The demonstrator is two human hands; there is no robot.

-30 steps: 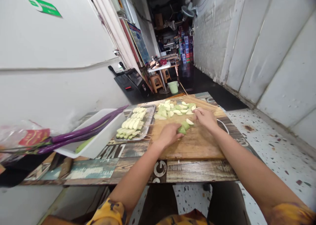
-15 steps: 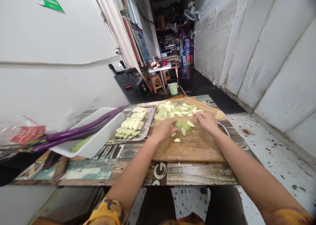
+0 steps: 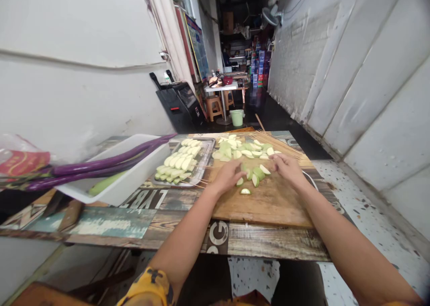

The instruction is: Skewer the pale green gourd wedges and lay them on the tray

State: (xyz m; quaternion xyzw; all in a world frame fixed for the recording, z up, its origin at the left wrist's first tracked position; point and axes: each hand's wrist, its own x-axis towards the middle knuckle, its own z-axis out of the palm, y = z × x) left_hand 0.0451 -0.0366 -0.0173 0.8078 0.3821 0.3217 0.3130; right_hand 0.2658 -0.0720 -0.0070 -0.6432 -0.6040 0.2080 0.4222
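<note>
Green-skinned, pale-fleshed vegetable slices (image 3: 258,173) lie loose on a wooden cutting board (image 3: 265,205), with more heaped along its far side. My left hand (image 3: 228,177) rests over the board's left part, thumb and fingers apart beside the loose slices, nothing seen in it. Across from it, my right hand (image 3: 288,167) is at the right end of the heap with its fingertips drawn together. Whatever is between those fingertips is too small to make out. Left of the board, a metal tray (image 3: 205,162) bears rows of slices on wooden skewers.
A white plastic bin (image 3: 116,197) holds long purple eggplants (image 3: 101,166) and a green vegetable (image 3: 105,183). Bare bamboo skewers (image 3: 280,144) lie behind the board. A knife-like wooden handle (image 3: 71,214) sits at the table's left. A green bucket (image 3: 237,117) stands on the floor beyond.
The camera view has shifted slightly. My right hand has drawn back a little from the heap, while my left hand stays beside the loose slices.
</note>
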